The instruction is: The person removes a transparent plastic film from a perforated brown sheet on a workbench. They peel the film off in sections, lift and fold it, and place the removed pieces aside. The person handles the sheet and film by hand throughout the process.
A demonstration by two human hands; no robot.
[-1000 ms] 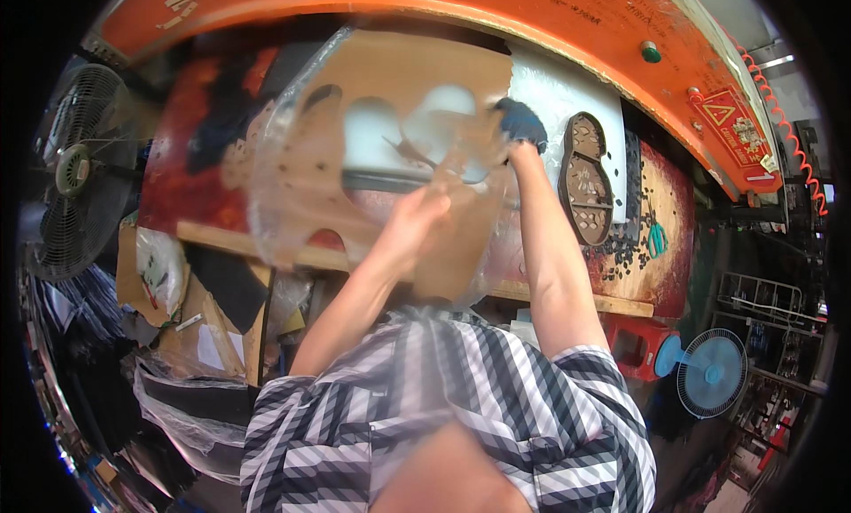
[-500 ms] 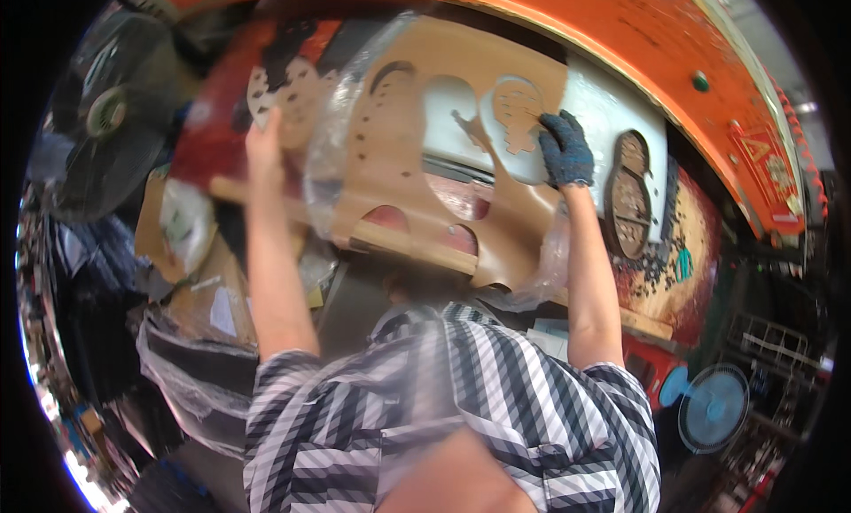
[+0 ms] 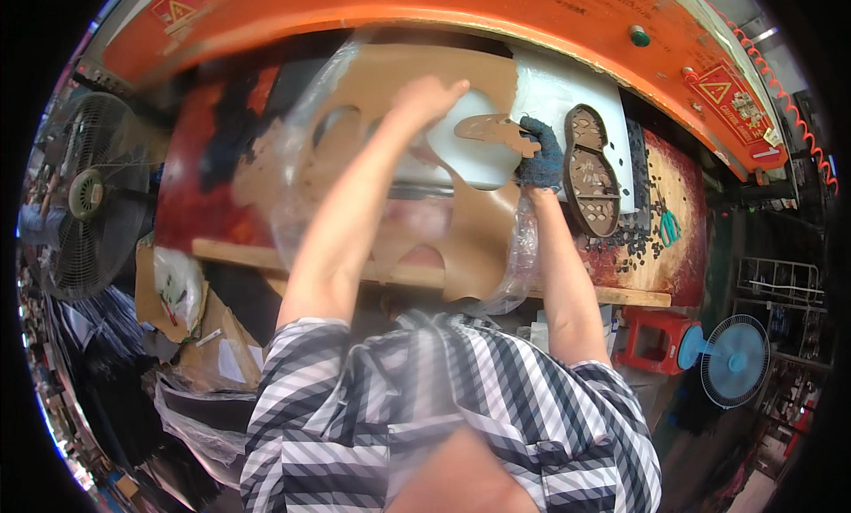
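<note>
My right hand (image 3: 541,154), in a dark blue knit glove, grips a tan cut-out piece (image 3: 487,129) with small holes and a notched end, over the white board (image 3: 572,87). Bare and slightly blurred, my left hand (image 3: 427,101) hangs over the tan sheet (image 3: 479,220), with a finger or thumb stretched out to the right and nothing visible in it. Large rounded openings are cut in the sheet, and clear plastic film (image 3: 301,123) runs along its side. Right of my glove lies a brown shoe-shaped cutting die (image 3: 591,172) with small pieces inside.
An orange machine beam (image 3: 496,16) spans the far side. Small dark scraps and teal-handled scissors (image 3: 669,227) lie on the right. Blurred tan pieces (image 3: 257,172) rest at the left. Nearby are a black fan (image 3: 86,194), a blue fan (image 3: 734,360) and a red stool (image 3: 656,340).
My left hand has moved right, from the tan pieces at the left to over the sheet. My right hand now grips the cut-out piece, which has turned. The whole view has shifted.
</note>
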